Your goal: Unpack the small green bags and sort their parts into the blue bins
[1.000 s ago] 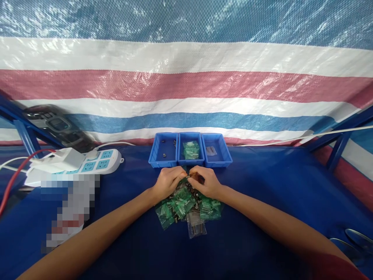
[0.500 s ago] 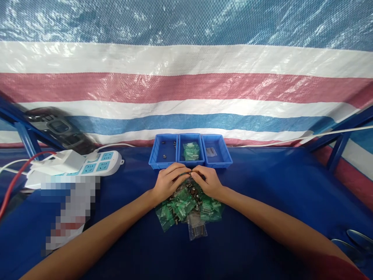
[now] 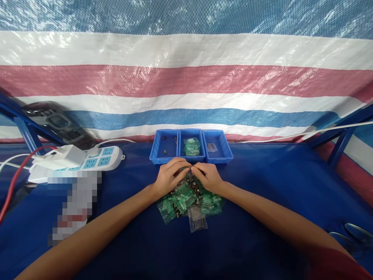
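Though forearms (image 3: 124,212) (image 3: 256,204) apart, hands (image 3: 169,177) (image 3: 209,177) together

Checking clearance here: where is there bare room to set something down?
Bare tabletop lies between the right bin and right forearm; between power strip and left bin; and between right forearm and left forearm, nearer than the clear bag. Crowded: the green bags and loose parts under left hand and right hand.

From my distant place I can read no word, number or brand. The pale item (image 3: 75,200) at the left of the counter (image 3: 262,171) is covered by coarse squares, and the grey panel (image 3: 60,121) on the dark device (image 3: 74,136) at far left is too unclear.
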Demonstrator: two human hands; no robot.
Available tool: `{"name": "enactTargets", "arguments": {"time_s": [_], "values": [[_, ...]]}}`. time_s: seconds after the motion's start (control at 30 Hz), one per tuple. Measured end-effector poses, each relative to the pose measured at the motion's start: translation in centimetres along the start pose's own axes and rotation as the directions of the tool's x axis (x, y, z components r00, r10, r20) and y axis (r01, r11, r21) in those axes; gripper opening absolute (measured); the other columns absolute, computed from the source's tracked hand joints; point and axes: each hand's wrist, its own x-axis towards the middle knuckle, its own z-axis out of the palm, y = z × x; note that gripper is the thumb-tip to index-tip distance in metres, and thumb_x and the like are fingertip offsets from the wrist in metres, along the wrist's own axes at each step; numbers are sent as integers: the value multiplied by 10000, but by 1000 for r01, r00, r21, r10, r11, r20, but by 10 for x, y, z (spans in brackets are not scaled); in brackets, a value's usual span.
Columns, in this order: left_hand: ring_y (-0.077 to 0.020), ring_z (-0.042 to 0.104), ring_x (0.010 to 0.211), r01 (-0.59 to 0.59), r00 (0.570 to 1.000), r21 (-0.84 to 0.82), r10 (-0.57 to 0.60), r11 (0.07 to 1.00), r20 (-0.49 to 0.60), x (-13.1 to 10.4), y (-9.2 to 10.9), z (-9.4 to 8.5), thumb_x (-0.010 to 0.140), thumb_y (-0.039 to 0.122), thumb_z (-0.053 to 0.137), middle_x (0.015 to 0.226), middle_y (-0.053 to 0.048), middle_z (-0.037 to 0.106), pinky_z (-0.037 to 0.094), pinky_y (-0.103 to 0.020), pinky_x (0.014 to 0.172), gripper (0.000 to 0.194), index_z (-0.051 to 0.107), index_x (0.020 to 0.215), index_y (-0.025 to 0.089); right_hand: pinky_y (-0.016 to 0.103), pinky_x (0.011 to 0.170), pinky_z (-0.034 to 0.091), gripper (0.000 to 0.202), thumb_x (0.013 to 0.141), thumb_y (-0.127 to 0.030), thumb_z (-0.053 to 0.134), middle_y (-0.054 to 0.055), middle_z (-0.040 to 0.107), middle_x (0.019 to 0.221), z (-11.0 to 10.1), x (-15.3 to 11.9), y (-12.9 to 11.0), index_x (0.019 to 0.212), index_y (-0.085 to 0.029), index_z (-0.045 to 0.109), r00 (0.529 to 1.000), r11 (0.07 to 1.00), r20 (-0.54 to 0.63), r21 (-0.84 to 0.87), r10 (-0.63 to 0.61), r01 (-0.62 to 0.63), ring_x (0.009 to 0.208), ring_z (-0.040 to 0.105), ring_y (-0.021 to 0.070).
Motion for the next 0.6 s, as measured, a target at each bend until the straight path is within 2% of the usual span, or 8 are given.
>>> {"name": "enactTargets", "arguments": {"time_s": [0.07, 0.17, 0.3, 0.47, 0.6], "values": [[-82, 576, 642, 17, 1000, -1, -17, 1000, 3, -1, 0, 0, 860, 177, 540, 945, -59, 638, 475, -195, 589, 130, 608, 971, 171, 235, 536, 312, 359, 951, -322, 372, -13, 458, 570, 1, -1, 1, 642, -172, 475, 1000, 1000, -8, 2, -9, 9, 513, 429, 100], [-64, 567, 562, 89, 996, -11, -89, 996, -7, -2, 1, 0, 868, 188, 523, 936, -45, 670, 475, -184, 559, 141, 600, 986, 176, 236, 520, 305, 362, 946, -322, 379, -15, 446, 555, 2, -2, 2, 626, -174, 464, 999, 1000, -32, 14, 2, -2, 492, 415, 97], [-57, 562, 499, 169, 985, -5, -169, 986, -24, -4, 1, 0, 867, 210, 524, 841, -20, 695, 475, -171, 540, 148, 600, 990, 178, 237, 515, 305, 364, 941, -315, 384, -12, 445, 552, 1, -2, 2, 615, -174, 462, 998, 999, -52, 33, 16, -15, 488, 414, 97], [-66, 553, 535, 101, 995, -5, -101, 995, -7, -2, 0, -2, 876, 190, 496, 876, -39, 655, 459, -186, 528, 125, 581, 964, 169, 238, 524, 319, 358, 938, -317, 389, -8, 458, 556, 1, -1, 0, 623, -174, 480, 998, 999, -54, 41, 13, -11, 508, 431, 104], [-119, 598, 730, 49, 999, -5, -49, 999, -2, 0, -1, -4, 891, 162, 475, 894, -55, 627, 485, -221, 628, 180, 589, 1028, 186, 238, 514, 321, 353, 939, -313, 390, -12, 448, 547, 2, -1, 0, 634, -172, 500, 999, 999, -53, 54, 3, 0, 494, 423, 102]]}}
